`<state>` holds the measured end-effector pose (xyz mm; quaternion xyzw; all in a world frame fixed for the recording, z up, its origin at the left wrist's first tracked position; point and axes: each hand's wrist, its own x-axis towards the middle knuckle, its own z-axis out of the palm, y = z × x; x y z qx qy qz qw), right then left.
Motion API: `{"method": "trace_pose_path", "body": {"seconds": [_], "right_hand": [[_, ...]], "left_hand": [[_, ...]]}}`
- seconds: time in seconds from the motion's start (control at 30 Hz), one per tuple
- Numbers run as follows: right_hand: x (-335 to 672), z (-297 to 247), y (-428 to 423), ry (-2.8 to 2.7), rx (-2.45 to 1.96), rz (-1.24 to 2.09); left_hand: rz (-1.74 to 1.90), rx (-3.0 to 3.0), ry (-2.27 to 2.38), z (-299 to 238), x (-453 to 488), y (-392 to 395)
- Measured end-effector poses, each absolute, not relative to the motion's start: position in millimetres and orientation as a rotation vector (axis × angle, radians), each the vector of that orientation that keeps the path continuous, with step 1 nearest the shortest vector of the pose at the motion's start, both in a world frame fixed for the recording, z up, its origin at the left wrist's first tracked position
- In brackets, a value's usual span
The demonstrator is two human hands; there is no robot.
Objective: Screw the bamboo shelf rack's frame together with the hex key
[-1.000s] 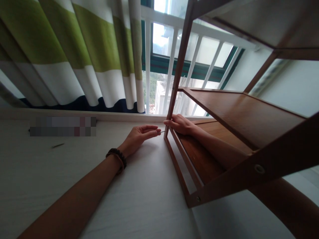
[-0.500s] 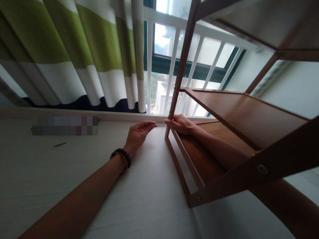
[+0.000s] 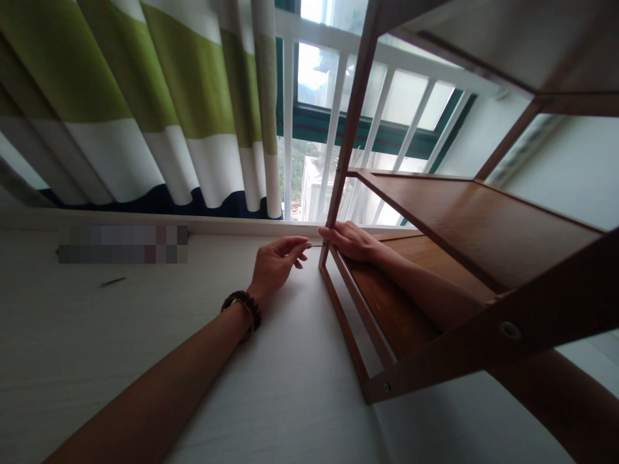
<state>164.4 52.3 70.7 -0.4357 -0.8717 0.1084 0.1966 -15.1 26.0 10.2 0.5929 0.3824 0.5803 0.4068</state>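
My left hand (image 3: 276, 265), a dark braided bracelet (image 3: 244, 308) on its wrist, pinches a thin metal rod (image 3: 316, 245) between thumb and fingertips. The rod points right, its far end at the outer face of the wooden rack's corner post (image 3: 333, 209); whether it sits in a hole is too small to tell. My right hand (image 3: 352, 240) reaches through the brown rack and is closed round that same post, just beside the rod's tip. The rack has a middle shelf (image 3: 493, 219) and a lower shelf (image 3: 387, 299).
A small thin object (image 3: 113, 281) lies on the pale floor (image 3: 242, 399) at left, near a blurred-out item (image 3: 123, 245). Behind are a green and white curtain (image 3: 188, 90) and white window bars (image 3: 333, 109). A bolt head (image 3: 510, 330) shows in the rack's near side.
My left hand has moved slightly right, bringing the rod from a gap away up to the post. My right hand keeps its grip on the post.
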Motion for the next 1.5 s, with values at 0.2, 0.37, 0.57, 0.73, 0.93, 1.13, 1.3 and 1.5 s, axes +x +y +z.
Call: {"method": "trace_pose_path", "body": {"seconds": [0.2,0.37,0.57,0.73,0.93,1.13,1.3,1.5], "right_hand": [[164,78,51,-2.358,-1.361,0.354],[167,90,54,-2.345,-1.512,0.507],[162,85,60,-2.375,-1.673,0.468],[153,77,56,-2.404,-1.609,0.309],[150,73,54,-2.384,-1.433,0.211],[152,68,57,-2.34,-1.375,0.249],[152,68,57,-2.338,-1.396,0.251],[151,68,58,-2.324,-1.405,0.247]], "left_hand": [[1.481,1.485,0.974,8,-17,28],[1.474,1.486,0.998,8,-18,29],[1.474,1.501,0.967,7,-18,28],[1.516,1.473,0.961,7,-17,29],[1.518,1.484,0.957,5,-15,31],[1.521,1.493,0.946,4,-15,31],[1.55,1.472,0.936,5,-15,30],[1.566,1.459,0.971,8,-14,28]]}}
